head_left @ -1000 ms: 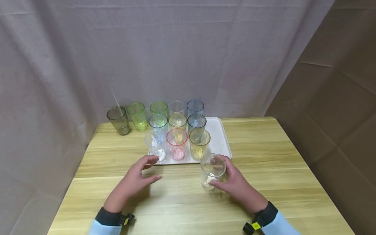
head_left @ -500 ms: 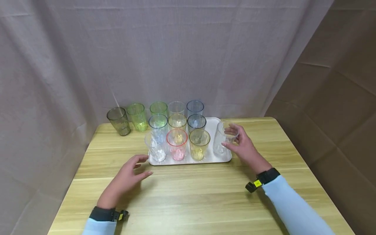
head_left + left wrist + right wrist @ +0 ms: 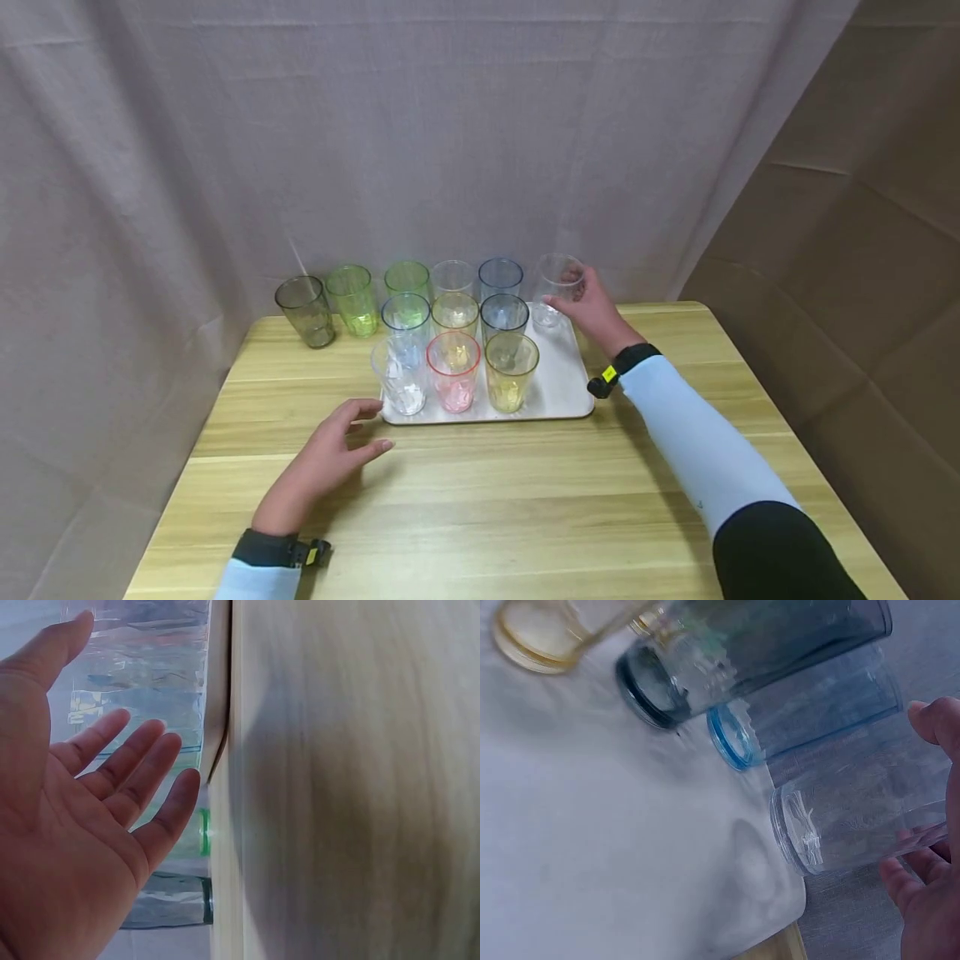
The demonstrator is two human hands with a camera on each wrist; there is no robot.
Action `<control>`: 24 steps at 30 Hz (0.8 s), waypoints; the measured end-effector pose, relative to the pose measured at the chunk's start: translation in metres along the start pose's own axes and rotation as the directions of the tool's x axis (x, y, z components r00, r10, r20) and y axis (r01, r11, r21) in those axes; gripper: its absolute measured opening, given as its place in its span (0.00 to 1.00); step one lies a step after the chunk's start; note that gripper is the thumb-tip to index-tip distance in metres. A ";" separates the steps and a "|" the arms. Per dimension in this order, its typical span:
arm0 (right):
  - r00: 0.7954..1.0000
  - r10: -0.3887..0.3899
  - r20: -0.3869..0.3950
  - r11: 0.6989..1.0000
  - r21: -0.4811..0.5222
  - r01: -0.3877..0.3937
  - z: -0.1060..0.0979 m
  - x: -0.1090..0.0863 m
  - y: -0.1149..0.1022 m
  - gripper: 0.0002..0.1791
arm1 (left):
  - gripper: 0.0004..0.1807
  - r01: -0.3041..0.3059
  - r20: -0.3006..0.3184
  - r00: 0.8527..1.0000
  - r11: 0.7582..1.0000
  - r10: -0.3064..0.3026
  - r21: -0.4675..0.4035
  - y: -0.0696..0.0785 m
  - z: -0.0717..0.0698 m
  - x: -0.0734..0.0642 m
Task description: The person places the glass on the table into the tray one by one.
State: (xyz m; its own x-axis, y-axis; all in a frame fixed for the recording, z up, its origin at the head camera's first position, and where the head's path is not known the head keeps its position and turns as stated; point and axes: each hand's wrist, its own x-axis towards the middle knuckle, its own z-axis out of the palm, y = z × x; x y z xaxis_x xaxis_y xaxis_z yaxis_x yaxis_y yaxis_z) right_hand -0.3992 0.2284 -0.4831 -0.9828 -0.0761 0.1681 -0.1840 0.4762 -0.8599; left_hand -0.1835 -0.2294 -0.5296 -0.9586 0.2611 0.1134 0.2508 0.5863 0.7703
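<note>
My right hand (image 3: 596,312) grips a clear glass tumbler (image 3: 551,292) by its side, upright over the back right corner of the white tray (image 3: 558,379). In the right wrist view the base of the clear tumbler (image 3: 840,825) is close over the tray, beside a blue tumbler (image 3: 802,720). My left hand (image 3: 326,454) holds nothing. Its fingers are relaxed and spread near the tray's front left corner, close to another clear tumbler (image 3: 402,379). The left wrist view shows the palm of that hand (image 3: 82,802) with several tumblers behind it.
On the tray stand several tumblers in rows, among them a red-rimmed one (image 3: 454,375), a yellow one (image 3: 510,375) and a dark blue one (image 3: 504,312). Left of the tray, a grey tumbler (image 3: 306,312) and a green tumbler (image 3: 352,300) stand on the wooden table (image 3: 480,508). A grey curtain hangs behind.
My right hand has carried the clear tumbler from in front of the tray, over its right side, to the back right corner. The left hand has drawn slightly back to the left.
</note>
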 end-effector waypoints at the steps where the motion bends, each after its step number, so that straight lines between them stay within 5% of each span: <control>1: 1.000 0.006 0.001 1.000 0.000 -0.006 0.001 0.004 0.001 0.54 | 0.35 -0.002 -0.002 1.000 1.000 0.002 0.002 0.000 0.000 0.000; 8: 1.000 0.004 -0.010 1.000 -0.019 -0.005 0.012 0.022 0.005 0.52 | 0.35 -0.007 -0.005 1.000 1.000 0.007 -0.003 -0.002 0.000 -0.001; 24: 0.997 0.080 0.012 0.995 -0.060 -0.080 0.024 0.021 0.011 0.52 | 0.33 0.028 -0.001 1.000 1.000 -0.028 0.001 -0.004 -0.001 -0.002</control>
State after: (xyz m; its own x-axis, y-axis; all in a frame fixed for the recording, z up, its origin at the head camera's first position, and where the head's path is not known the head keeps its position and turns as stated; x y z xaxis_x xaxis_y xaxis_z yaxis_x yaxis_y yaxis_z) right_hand -0.4220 0.2112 -0.5001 -0.9945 -0.0477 0.0928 -0.1039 0.5327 -0.8399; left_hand -0.1829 -0.2329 -0.5323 -0.9654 0.2438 0.0926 0.2242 0.5944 0.7723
